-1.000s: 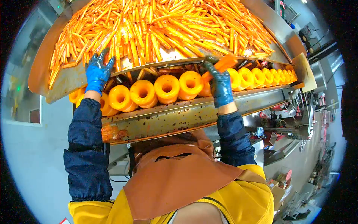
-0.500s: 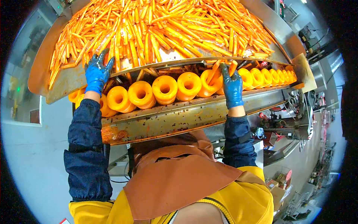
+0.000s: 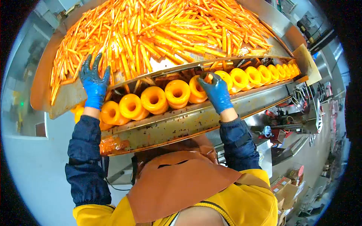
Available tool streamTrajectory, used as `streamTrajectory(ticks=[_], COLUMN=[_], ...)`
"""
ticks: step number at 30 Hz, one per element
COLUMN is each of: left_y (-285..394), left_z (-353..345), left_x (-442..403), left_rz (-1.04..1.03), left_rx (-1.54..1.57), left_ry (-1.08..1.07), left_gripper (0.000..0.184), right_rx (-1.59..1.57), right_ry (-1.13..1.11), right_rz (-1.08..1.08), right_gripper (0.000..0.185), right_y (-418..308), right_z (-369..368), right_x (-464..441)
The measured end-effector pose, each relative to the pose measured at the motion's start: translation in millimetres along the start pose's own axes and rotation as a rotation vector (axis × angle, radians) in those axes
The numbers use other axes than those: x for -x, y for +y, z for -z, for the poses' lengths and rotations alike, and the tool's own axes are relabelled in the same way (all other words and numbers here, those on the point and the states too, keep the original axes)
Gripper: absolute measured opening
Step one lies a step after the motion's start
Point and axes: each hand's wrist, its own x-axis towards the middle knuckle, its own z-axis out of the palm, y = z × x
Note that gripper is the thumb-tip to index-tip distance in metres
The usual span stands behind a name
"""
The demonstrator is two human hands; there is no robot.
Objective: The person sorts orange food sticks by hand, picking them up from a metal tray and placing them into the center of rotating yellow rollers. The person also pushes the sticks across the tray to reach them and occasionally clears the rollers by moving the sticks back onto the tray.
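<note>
Glossy orange sticks (image 3: 169, 35) lie heaped on a metal tray (image 3: 69, 92). My left hand (image 3: 94, 84), in a wet blue glove, rests at the tray's near left part with fingers spread, touching or just above the sticks there; nothing is gripped. Below the tray runs a row of orange ring-topped cups (image 3: 177, 92), each with a round hole. My right hand (image 3: 217, 90), also blue-gloved, is closed around an orange stick (image 3: 208, 78) at one of these cups. Its fingers hide most of the stick, and I cannot tell whether there is more than one.
A metal trough (image 3: 181, 122) spotted with dark bits runs in front of the cups, with reddish residue (image 3: 113, 144) at its left end. A raised metal side plate (image 3: 307, 64) closes the right end. Cardboard boxes (image 3: 284, 186) stand on the floor at right.
My right hand has moved left along the cup row and turned, with less of the orange sticks showing. My left hand has shifted slightly left, fingers still spread. The view has tilted a little.
</note>
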Motion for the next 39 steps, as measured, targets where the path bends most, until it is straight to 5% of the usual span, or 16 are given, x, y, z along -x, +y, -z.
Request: streamTrajectory(ticks=[1, 4, 5, 9, 10, 13, 19, 21, 24, 25, 26, 27, 29, 30, 33, 39], left_y=[14.8, 68.9, 85.2, 153.5, 170.0, 207.3, 186.4, 166.4, 152.9, 150.7, 151.7, 152.5, 151.6, 148.2, 150.6, 178.2], left_z=[3.6, -3.0, -11.2, -45.7, -56.7, -64.9, -73.4, -75.3, -68.5, -65.1, -64.2, -57.5, -38.9, -31.7, -14.6, 15.2], left_x=[-9.6, -45.1, -59.3, -102.0, -104.4, -116.5, -124.7, -125.2, -125.4, -122.7, -116.8, -112.3, -102.2, -96.1, -76.8, -37.2], left_rz=[-0.085, -0.25, -0.332, -0.725, -0.778, -0.717, -0.813, -0.734, -0.436, -0.289, -0.03, -0.032, 0.321, 0.304, 0.446, 0.646], left_rx=[0.101, 0.483, 0.536, 0.304, 0.173, 0.017, 0.099, 0.389, 0.683, 0.9, 1.01, 1.009, 1.347, 1.381, 1.533, 1.804], left_ry=[0.07, -0.18, -0.281, -0.541, -0.555, -0.671, -0.646, -0.345, -0.182, -0.053, -0.056, -0.057, -0.076, -0.062, 0.038, 0.042], left_gripper=[0.05, 0.046, 0.048, 0.072, 0.065, 0.054, 0.037, 0.033, 0.032, 0.034, 0.033, 0.033, 0.032, 0.031, 0.03, 0.031], right_rx=[0.028, -0.268, -0.02, 0.293, 0.334, 0.424, 0.443, 0.26, -0.282, -0.687, -0.759, -0.829, -0.132, 0.005, -0.248, -0.135], right_ry=[0.096, -0.062, 0.058, 0.033, -0.136, -0.426, -0.379, 0.317, 0.359, 0.244, 0.142, 0.039, 0.109, 0.152, 0.16, 0.223], right_rz=[0.265, -0.059, -0.022, 0.323, 0.31, 0.287, 0.237, 0.403, 0.138, -0.075, -0.135, -0.195, 0.129, 0.127, 0.096, 0.431], right_gripper=[0.034, 0.039, 0.037, 0.028, 0.029, 0.028, 0.03, 0.031, 0.022, 0.026, 0.028, 0.03, 0.034, 0.037, 0.04, 0.06], right_y=[12.0, 18.3, 32.4, 39.1, 42.8, 30.4, 27.9, 49.1, 28.8, 16.1, 16.9, 23.4, 39.0, 31.7, 11.3, -62.4], right_z=[1.8, 31.2, 30.6, 38.5, 30.3, 19.0, 42.5, 40.1, 69.5, 71.4, 63.8, 50.2, 27.0, 23.7, 30.4, 21.5], right_x=[-0.8, -19.2, -34.1, -108.6, -125.8, -154.9, -158.6, -150.0, -103.6, -82.1, -64.7, -49.6, -27.0, -20.1, -18.2, -42.5])
